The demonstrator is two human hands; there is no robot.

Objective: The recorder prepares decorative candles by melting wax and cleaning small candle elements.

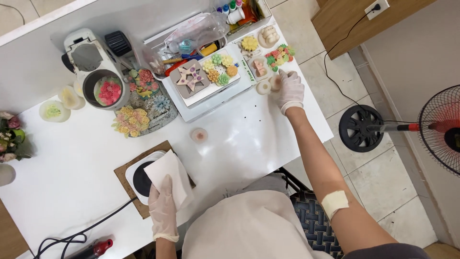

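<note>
From the head view, we see our right hand (290, 90) reaching far to the upper right of the frame, its fingers closing on a small round disc (275, 82). Our left hand (163, 207), lower left, pinches a white sheet (168, 175) over the scale (141, 180). The white table (239, 139) is crowded; a fan (443, 128) stands on the tiled floor (378, 177).

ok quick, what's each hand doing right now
left hand: fingers closed on a white paper sheet over the round plate.
right hand: reaching to a small round pale disc; grip cannot be told.
</note>
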